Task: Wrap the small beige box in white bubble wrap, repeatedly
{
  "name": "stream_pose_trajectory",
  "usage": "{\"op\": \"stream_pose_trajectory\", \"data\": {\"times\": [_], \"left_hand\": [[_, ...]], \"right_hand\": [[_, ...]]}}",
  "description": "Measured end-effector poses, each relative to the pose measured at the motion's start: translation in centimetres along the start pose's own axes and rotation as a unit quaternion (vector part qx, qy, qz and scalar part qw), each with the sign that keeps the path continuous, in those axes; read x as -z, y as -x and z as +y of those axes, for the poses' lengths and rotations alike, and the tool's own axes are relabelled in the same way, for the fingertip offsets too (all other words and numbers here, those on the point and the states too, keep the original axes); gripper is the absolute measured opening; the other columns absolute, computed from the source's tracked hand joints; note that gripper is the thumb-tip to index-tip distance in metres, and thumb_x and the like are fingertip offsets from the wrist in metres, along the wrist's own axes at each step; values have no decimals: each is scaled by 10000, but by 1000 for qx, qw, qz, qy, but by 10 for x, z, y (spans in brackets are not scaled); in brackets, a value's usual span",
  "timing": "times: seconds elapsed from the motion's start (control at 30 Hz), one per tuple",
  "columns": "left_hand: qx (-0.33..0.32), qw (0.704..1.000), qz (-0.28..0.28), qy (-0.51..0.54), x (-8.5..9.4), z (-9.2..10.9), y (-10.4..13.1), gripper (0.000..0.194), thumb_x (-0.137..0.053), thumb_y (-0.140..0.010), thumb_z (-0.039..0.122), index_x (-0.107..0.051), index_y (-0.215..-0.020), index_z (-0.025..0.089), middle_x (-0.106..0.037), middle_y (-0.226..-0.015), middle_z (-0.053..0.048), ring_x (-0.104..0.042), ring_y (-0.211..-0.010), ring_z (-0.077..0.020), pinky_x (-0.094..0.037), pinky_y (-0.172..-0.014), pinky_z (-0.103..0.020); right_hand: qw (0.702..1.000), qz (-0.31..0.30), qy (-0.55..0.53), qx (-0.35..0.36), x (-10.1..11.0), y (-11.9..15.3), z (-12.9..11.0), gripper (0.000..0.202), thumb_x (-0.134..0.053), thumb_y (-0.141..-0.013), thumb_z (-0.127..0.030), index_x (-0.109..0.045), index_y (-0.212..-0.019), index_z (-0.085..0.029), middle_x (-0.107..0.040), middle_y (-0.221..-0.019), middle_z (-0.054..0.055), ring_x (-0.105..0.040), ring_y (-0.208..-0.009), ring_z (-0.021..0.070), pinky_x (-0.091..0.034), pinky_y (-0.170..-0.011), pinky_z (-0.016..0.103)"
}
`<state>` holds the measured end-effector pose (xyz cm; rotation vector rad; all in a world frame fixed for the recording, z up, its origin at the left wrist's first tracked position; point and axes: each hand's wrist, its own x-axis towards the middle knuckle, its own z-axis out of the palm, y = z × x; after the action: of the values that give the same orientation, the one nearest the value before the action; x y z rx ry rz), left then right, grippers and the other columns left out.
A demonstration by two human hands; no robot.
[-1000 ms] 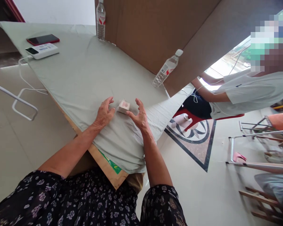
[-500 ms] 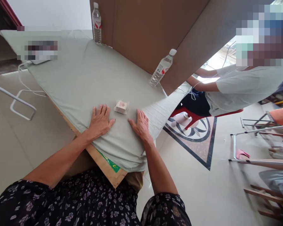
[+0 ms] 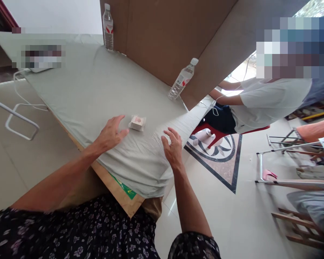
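Note:
A small box-shaped packet in clear wrapping [image 3: 136, 123], pale with a reddish print on top, lies on the light green tablecloth [image 3: 78, 86]. Just left of it is my left hand [image 3: 110, 135], raised a little, with thumb and fingers apart and nothing between them. My right hand [image 3: 173, 146] hovers to the right, farther from the packet, its fingers loosely curved and spread, holding nothing. Neither hand touches the packet.
Two water bottles [image 3: 181, 80] stand against a tall brown cardboard panel [image 3: 162, 39]. A person in a white shirt [image 3: 272, 102] sits beyond it. A white device [image 3: 44, 64] with a cable rests at the far left. A wooden board corner [image 3: 129, 208] juts out near me.
Both hands have lifted from the cloth, where they lay flat. The left has turned its palm toward the packet; the right has moved outward to the right. The packet stays in place.

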<state>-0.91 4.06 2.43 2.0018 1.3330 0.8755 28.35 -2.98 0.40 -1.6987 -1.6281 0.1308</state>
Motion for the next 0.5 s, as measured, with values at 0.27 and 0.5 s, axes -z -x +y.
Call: {"op": "stream_pose_trajectory", "data": {"times": [0.27, 0.5], "left_hand": [[66, 966, -36, 248, -42, -5, -67, 901, -657, -708, 244, -411, -1570, 151, -486, -1590, -238, -453, -1508, -393, -414, -1208, -594], [31, 960, -93, 261, -43, -16, -63, 1045, -642, -642, 224, -314, -1634, 191, -437, -1633, -216, -518, -1432, -378, -485, -1129, -550]], "right_hand": [[964, -168, -207, 6, -62, -68, -26, 882, -758, -819, -626, -452, -1567, -273, -481, -1638, 151, -508, -1477, 323, -469, -1162, 543], [954, -183, -234, 37, -83, -64, -20, 1044, -778, -764, -698, -397, -1609, -216, -612, -1484, 175, -589, -1379, 313, -447, -1175, 496]]}}
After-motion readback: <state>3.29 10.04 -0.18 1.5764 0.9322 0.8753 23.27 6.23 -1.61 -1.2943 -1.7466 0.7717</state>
